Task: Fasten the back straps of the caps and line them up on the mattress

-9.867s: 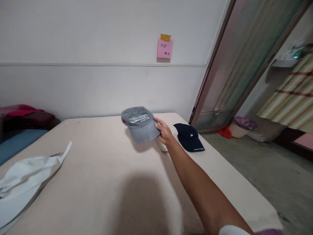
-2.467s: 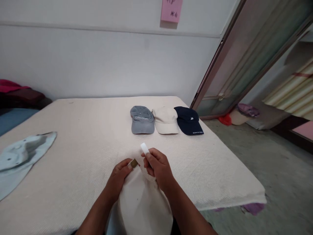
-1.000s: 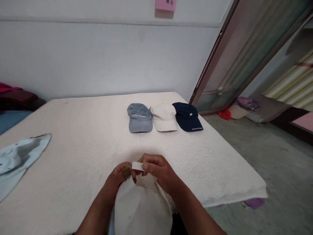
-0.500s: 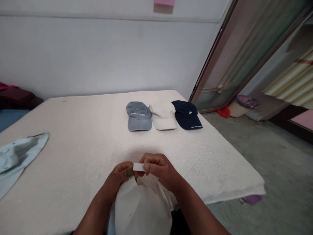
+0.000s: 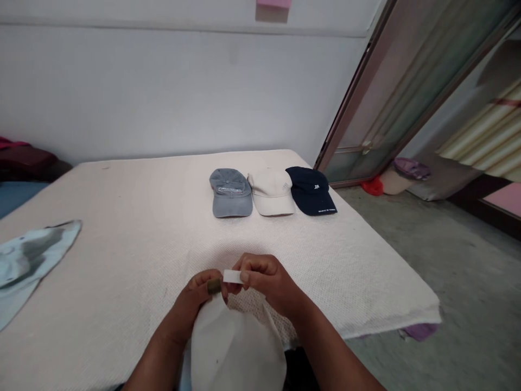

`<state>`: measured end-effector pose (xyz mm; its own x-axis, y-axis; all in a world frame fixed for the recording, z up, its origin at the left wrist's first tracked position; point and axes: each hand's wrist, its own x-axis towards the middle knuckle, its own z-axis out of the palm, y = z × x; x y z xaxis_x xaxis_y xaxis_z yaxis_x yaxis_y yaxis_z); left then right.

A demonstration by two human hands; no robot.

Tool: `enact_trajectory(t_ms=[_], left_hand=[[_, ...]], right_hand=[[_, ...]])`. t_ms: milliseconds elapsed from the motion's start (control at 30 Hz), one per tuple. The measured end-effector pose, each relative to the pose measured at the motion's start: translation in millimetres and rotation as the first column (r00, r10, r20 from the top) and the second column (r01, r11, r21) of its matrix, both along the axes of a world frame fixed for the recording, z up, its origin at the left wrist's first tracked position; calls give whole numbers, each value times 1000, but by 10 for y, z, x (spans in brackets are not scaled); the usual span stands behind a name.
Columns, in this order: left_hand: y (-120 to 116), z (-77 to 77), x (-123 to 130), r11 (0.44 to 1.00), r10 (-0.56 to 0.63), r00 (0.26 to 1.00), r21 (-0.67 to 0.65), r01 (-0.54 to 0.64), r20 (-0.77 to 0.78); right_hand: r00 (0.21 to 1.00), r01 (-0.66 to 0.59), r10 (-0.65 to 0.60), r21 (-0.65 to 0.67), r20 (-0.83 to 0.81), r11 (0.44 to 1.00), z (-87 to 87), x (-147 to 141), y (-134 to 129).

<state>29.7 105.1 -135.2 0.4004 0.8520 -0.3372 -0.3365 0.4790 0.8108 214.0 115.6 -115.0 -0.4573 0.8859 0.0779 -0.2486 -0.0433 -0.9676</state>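
Note:
A white cap [image 5: 238, 347] is close to me at the bottom middle, its crown toward me and its back opening facing the bed. My left hand [image 5: 195, 296] is closed on the cap's left edge, with the thumb beside a dull brass-coloured buckle [image 5: 214, 286]. Between thumb and fingers, my right hand [image 5: 264, 279] pinches a short white strap [image 5: 232, 276]. The strap's free end points left, close to the buckle; whether it passes into the buckle I cannot tell. The fingers beneath are partly hidden.
Along the back of the white-covered bed [image 5: 134, 217] lie a grey-blue cap [image 5: 231, 193], a cream cap [image 5: 271, 191] and a navy cap [image 5: 311, 190] in a row. At the left edge is a pale blue cap [image 5: 24, 266]. The bed's right edge drops to a grey floor [image 5: 448, 260].
The strap in my right hand has shifted very slightly to the right, and the buckle by my left thumb slightly to the left. The other caps have stayed put.

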Motion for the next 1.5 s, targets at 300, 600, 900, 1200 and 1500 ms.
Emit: enact_trajectory(t_ms=[300,600,900,1200,1500], left_hand=[[-6,36,3,1000,8,999,-28,-10,-51],[-17,-32,-4,998,-7,998,-60,2,-68],[-42,-1,47,995,-58,989,-88,46,-139],[-24,111,85,997,-38,997,-71,33,-70],[2,30,-8,1000,2,995,5,-2,100]], right_hand=[[1000,-18,18,-27,8,999,4,-28,-12],[995,-79,80,-14,52,997,35,25,-18],[981,-178,183,-82,66,981,-11,49,-8],[971,-166,182,-104,158,981,-49,39,18],[985,-84,106,-154,137,984,-69,90,66]])
